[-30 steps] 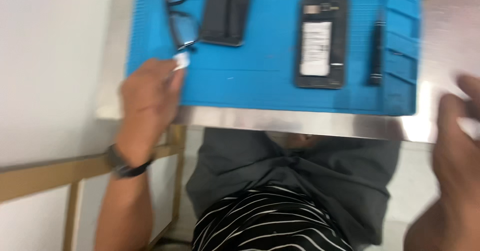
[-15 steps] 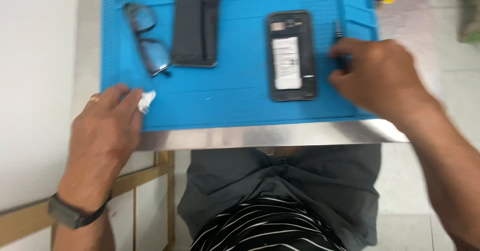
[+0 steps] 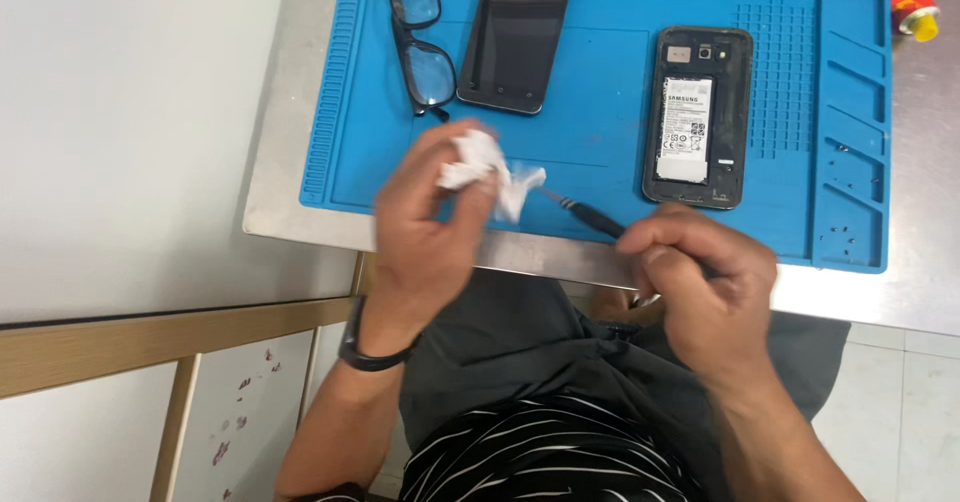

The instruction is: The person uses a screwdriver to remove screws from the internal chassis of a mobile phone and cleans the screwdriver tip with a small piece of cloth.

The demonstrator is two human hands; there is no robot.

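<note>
- Nearest, the person's lap shows at six o'clock: a dark grey garment over a black top with thin white stripes point(image 3: 540, 457).
- Just above it, the right hand point(image 3: 700, 292) sits at about five o'clock, fingers curled tight round the dark handle of a slim black metal-tipped screwdriver point(image 3: 585, 215), whose shaft points toward ten o'clock.
- Beside it, the left hand point(image 3: 430, 232), with a dark band on its wrist, pinches a crumpled white tissue point(image 3: 485, 167) between thumb and bent fingers; the tool's tip touches or lies just at the tissue's edge, and which cannot be told.
- Both hands hover over the near edge of the brushed steel table point(image 3: 290, 142) and the blue rubber work mat point(image 3: 600, 112) lying on it.
- Farther, at about two o'clock from the hands, an opened black smartphone point(image 3: 700, 117) lies on the mat with its white-labelled battery showing.
- At twelve o'clock lies a black phone panel point(image 3: 515, 32), and just left of it a pair of black-framed glasses point(image 3: 418, 42).
- Farthest, at the one o'clock corner, a red tube with a yellow cap point(image 3: 915, 2) rests on the steel.
</note>
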